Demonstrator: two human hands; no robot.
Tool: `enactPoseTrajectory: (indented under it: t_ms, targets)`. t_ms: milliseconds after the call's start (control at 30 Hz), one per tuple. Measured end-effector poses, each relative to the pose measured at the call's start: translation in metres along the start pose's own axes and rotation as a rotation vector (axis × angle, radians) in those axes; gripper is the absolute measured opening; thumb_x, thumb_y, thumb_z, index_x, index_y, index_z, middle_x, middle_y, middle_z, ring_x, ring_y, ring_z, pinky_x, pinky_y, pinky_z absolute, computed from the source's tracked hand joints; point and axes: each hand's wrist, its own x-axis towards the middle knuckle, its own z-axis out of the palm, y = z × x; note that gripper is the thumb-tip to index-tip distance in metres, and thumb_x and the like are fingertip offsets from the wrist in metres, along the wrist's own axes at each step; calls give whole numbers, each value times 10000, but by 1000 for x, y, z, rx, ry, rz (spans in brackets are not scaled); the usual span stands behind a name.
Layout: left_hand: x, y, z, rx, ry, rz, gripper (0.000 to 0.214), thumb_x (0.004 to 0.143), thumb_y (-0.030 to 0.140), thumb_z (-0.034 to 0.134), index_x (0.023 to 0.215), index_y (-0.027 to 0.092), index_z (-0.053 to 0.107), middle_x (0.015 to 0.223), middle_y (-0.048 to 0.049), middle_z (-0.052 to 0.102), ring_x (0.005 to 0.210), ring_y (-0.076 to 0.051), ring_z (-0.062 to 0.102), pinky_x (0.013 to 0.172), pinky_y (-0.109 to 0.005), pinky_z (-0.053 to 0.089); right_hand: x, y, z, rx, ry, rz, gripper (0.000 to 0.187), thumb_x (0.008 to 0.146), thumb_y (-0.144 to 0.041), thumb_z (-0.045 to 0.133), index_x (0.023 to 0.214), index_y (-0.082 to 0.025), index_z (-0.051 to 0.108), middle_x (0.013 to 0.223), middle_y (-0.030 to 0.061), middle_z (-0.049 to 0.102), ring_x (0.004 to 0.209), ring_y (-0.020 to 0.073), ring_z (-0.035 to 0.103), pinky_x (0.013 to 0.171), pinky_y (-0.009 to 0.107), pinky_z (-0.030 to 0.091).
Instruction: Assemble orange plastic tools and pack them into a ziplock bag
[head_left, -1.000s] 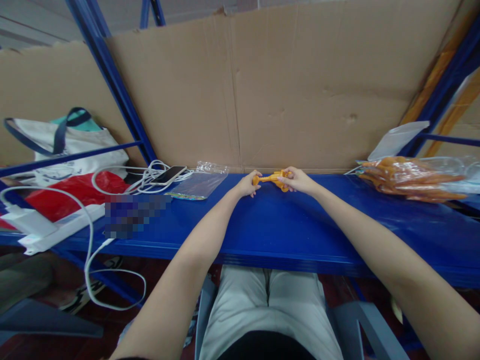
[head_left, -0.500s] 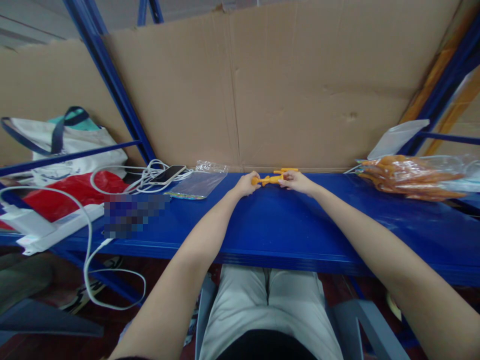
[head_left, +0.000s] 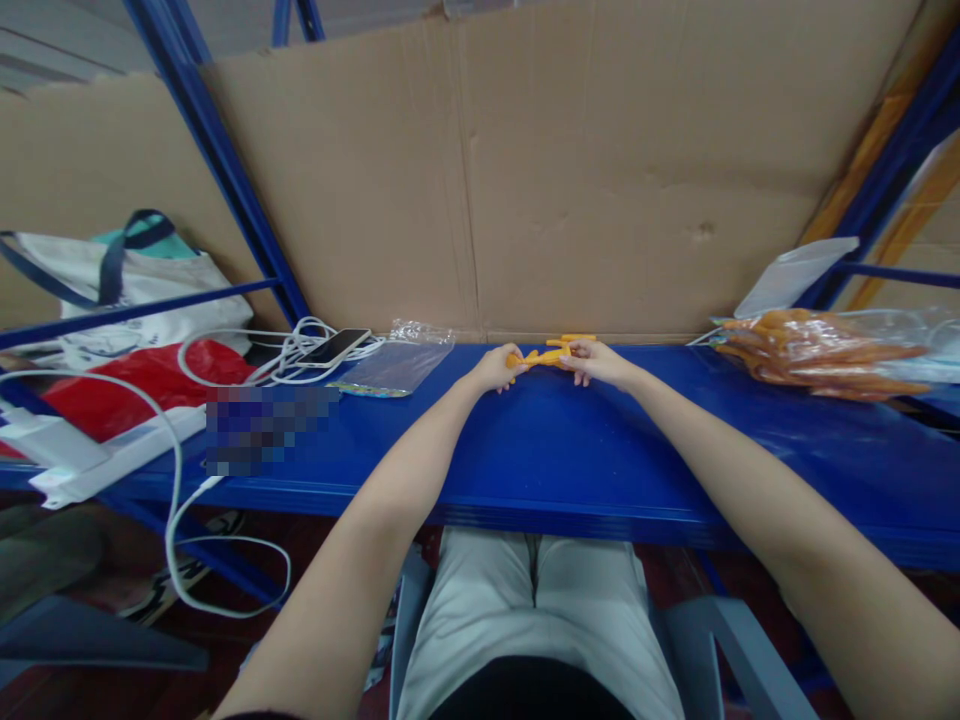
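Near the back of the blue shelf top, my left hand [head_left: 495, 368] is closed on one end of a small yellow-orange plastic piece [head_left: 551, 356] with thin arms. Its other end is pinched by the fingers of my right hand [head_left: 598, 362]. Whether the hands hold one piece or two joined parts, I cannot tell. Just behind, by the cardboard, shows another thin yellow-orange part [head_left: 568, 338], partly beside my right fingers. My fingertips hide some of the yellow plastic.
A clear plastic bag [head_left: 397, 365], a phone [head_left: 335, 347] and coiled white cables lie on the left, near a white power strip [head_left: 120, 455] and red bag [head_left: 142, 385]. Bagged orange parts [head_left: 810, 355] lie at right. A cardboard wall [head_left: 585, 180] stands behind the blue shelf [head_left: 562, 450].
My hands have shifted slightly, and the yellow piece between them has turned a little. Both hands keep their grip.
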Motion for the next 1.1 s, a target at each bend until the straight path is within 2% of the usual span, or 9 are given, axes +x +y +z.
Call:
enactPoseTrajectory:
  t_ms: [100,300,500,600,733,833,1000,1100]
  targets:
    - [-2,2,1,23,14,0,115,919,250,615,972,173,547,504,80,507,354,-63,469,392,-147,368,-2,-2,-1,-9,-15,6,161,901,-289,645,967,-180,545,768,52,672,461,88,555,370,193,445]
    - [-3,3,1,39,26,1,117,920,254,615,969,168,553,506,78,516,369,-67,491,401,-150,383,0,1,1,-84,18,-3,223,900,-380,630,944,-182,537,739,43,656,433,84,506,377,212,406]
    - [-2,5,3,-23,-21,34,104,926,213,601,999,157,553,475,88,504,369,-72,502,401,-150,390,3,6,4,-348,242,-257,350,886,-516,571,760,-196,507,685,20,609,606,134,533,563,256,420]
    - [-2,6,6,-65,-64,54,114,927,195,599,1021,146,558,455,96,491,359,-71,499,391,-147,384,2,6,7,-452,293,-296,377,912,-520,489,719,-199,525,682,29,621,649,157,558,615,270,419]
    - [-3,10,10,-64,-61,64,149,912,204,622,1039,136,586,445,97,480,361,-74,507,379,-142,381,-2,4,9,-607,316,-252,407,945,-441,387,730,-190,625,707,68,669,697,195,611,648,284,429]
    - [-5,15,11,-64,-21,75,174,901,208,639,1055,136,603,466,94,489,360,-63,500,369,-134,379,-2,0,7,-627,333,-193,415,938,-347,362,719,-173,669,693,91,677,701,212,629,655,294,436]
    - [-8,23,13,-75,19,73,191,901,234,643,1065,138,627,492,85,496,363,-54,497,361,-127,380,-1,-9,2,-506,367,-109,420,915,-277,378,576,-164,600,568,78,603,620,196,601,595,279,399]
    - [-8,25,13,-68,37,75,204,900,240,642,1077,140,640,505,76,505,376,-64,512,374,-139,403,-3,-17,3,-354,376,1,368,901,-264,418,598,-155,596,512,53,552,529,161,542,534,266,372]
